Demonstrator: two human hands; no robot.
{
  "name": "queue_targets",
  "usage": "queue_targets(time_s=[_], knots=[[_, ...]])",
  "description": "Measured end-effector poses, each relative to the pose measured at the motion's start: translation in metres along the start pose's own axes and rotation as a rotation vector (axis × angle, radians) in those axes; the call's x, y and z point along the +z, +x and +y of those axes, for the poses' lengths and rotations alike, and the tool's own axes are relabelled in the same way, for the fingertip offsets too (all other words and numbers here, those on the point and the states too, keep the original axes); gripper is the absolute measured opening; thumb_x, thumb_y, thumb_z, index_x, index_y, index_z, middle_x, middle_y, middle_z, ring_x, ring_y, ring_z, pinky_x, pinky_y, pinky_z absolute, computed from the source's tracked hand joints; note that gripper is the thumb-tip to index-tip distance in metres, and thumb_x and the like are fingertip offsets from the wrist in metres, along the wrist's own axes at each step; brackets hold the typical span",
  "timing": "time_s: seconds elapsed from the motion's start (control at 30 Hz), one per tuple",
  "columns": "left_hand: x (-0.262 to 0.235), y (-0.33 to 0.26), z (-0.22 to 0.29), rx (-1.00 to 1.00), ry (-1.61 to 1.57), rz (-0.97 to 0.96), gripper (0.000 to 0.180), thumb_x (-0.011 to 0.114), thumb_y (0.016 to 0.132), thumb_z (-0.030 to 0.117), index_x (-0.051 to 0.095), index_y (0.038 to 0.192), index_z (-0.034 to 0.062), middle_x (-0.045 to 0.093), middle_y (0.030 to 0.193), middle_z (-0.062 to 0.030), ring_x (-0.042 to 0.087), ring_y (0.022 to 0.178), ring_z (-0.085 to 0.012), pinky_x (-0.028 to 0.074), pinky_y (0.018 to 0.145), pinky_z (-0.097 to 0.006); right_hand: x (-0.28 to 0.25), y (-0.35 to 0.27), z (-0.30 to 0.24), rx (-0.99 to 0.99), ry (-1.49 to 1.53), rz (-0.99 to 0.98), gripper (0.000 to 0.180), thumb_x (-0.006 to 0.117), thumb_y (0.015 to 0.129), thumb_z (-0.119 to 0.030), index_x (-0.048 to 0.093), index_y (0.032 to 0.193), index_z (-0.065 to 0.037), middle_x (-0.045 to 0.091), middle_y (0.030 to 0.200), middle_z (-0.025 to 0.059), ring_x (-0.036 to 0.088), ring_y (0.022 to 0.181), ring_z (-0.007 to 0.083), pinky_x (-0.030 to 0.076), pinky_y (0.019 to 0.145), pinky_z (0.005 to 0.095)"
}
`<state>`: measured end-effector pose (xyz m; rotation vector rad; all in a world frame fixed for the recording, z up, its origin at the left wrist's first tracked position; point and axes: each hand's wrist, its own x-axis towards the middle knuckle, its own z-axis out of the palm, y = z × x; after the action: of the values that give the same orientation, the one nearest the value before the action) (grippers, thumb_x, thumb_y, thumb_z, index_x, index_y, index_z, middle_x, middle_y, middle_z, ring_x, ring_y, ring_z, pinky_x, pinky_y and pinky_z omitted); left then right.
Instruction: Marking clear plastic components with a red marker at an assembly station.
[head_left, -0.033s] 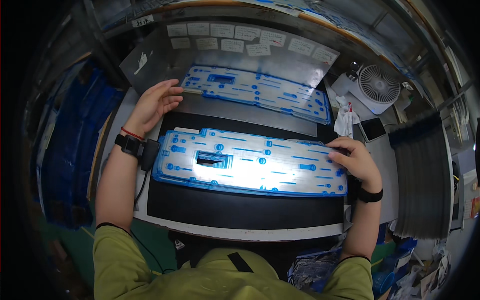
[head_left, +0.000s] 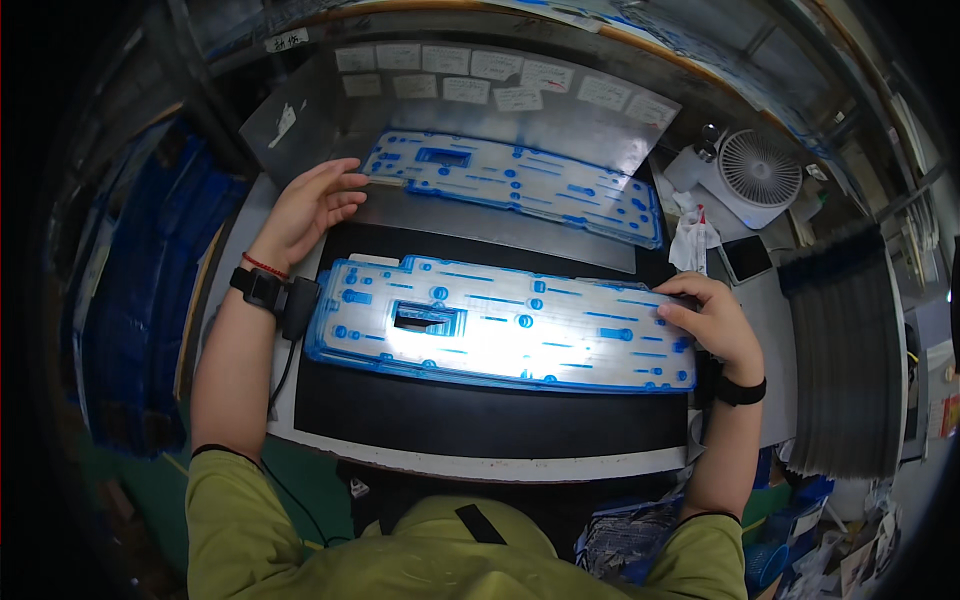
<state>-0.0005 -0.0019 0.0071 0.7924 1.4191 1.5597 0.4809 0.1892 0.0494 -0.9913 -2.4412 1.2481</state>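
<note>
In front of me lies a stack of long silvery metal panels (head_left: 560,345) with blue edges, blue spots and slots, and a rectangular cutout near the left end. My right hand (head_left: 705,315) is at its far right corner, thumb on the top face and fingers curled over the far edge. A similar panel stack (head_left: 545,180) rests farther back on a metal sheet (head_left: 500,222). My left hand (head_left: 318,205) is at that stack's left end, fingers loosely bent and apart; whether the tips touch it I cannot tell.
A black mat (head_left: 480,420) lies under the near stack. Paper notes (head_left: 467,91) cover the metal panel behind. At right stand a white fan (head_left: 758,170), a dark flat device (head_left: 745,259) and a tall pile of thin sheets (head_left: 845,350). Blue-edged pieces (head_left: 150,290) stand at left.
</note>
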Motion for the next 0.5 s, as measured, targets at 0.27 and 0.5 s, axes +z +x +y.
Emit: queue_targets(time_s=[0.27, 0.5], knots=[[0.007, -0.006, 0.004, -0.038, 0.089, -0.061, 0.037, 0.047, 0.103, 0.029, 0.053, 0.128, 0.0022, 0.066, 0.109, -0.0084, 0.065, 0.095, -0.0135, 0.054, 0.08, -0.025, 0.004, 0.001, 0.0, -0.164, 0.05, 0.128, 0.021, 0.074, 0.078, -0.003, 0.069, 0.098, 0.0, 0.066, 0.094, 0.0053, 0.06, 0.084, 0.013, 0.047, 0.075, 0.0253], [0.017, -0.011, 0.005, -0.14, -0.029, -0.211, 0.052, 0.034, 0.105, 0.044, 0.055, 0.122, -0.0001, 0.067, 0.106, -0.0103, 0.066, 0.095, -0.0145, 0.055, 0.08, -0.027, 0.002, 0.004, 0.01, -0.053, 0.344, 0.294, 0.017, 0.072, 0.081, -0.002, 0.068, 0.097, 0.0, 0.066, 0.089, 0.0019, 0.058, 0.079, 0.0084, 0.047, 0.073, 0.0242]])
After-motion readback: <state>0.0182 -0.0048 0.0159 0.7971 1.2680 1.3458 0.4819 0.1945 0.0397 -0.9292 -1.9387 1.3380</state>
